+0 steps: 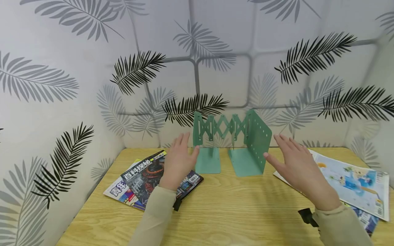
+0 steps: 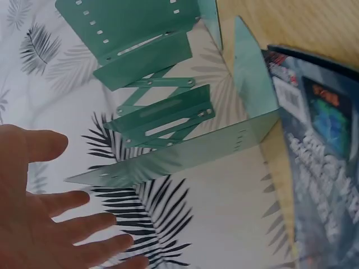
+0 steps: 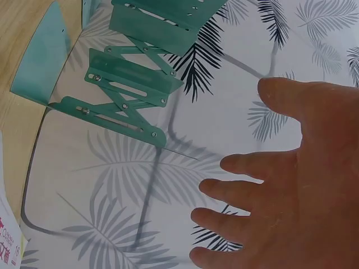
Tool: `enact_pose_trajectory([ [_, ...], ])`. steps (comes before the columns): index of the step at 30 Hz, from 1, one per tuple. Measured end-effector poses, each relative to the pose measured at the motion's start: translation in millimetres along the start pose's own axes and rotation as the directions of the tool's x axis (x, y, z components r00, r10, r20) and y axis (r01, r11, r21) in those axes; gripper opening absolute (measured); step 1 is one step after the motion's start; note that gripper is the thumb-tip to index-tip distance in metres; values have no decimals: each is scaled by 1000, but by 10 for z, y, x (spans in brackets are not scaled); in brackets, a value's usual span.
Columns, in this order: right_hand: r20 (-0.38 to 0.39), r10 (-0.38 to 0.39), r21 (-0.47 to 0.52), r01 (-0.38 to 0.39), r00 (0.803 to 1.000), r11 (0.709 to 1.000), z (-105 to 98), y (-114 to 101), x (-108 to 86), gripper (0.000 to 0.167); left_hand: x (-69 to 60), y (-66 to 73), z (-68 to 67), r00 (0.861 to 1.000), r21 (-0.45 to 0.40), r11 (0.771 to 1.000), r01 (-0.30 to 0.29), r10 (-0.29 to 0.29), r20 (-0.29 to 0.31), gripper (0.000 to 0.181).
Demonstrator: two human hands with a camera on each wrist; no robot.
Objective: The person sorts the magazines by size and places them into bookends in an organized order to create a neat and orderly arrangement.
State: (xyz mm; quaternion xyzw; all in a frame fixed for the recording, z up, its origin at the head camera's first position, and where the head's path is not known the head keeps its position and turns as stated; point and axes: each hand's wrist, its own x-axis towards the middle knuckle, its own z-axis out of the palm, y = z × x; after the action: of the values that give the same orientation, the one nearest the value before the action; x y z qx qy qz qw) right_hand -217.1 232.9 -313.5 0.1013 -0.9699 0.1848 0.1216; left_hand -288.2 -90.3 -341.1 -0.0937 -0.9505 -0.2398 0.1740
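- The green bookend [image 1: 260, 147] stands at centre frame, its flat base plates [image 1: 208, 164] seemingly keeping it upright.
- My left hand [image 1: 179, 162] and right hand [image 1: 300, 167] flank it, fingers [image 3: 233, 193] extended, gripping nothing, perhaps matching its width.

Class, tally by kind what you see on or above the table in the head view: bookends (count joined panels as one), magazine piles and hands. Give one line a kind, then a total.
Bookends: 1, the green bookend
Magazine piles: 2, left pile and right pile
Hands: 2, left hand and right hand
Total: 5
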Motion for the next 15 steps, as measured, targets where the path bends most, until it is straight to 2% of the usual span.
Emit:
enact_pose_trajectory([
  [3, -16, -12, 11, 13, 1000, 1000, 18, 17, 13, 84, 33, -86, 62, 1000, -111, 994, 5, -4, 13, 64],
  [6, -29, -22, 21, 22, 999, 1000, 33, 26, 21, 82, 65, -171, 131, 1000, -212, 977, 13, -9, 21, 64],
  [11, -43, -24, 37, 25, 999, 999, 56, 44, 31, 81, 113, -286, 227, 999, -322, 946, 15, -5, 33, 62],
  [15, -46, -17, 49, 20, 999, 999, 74, 54, 38, 79, 132, -356, 296, 998, -392, 919, 37, -11, 67, 60],
])
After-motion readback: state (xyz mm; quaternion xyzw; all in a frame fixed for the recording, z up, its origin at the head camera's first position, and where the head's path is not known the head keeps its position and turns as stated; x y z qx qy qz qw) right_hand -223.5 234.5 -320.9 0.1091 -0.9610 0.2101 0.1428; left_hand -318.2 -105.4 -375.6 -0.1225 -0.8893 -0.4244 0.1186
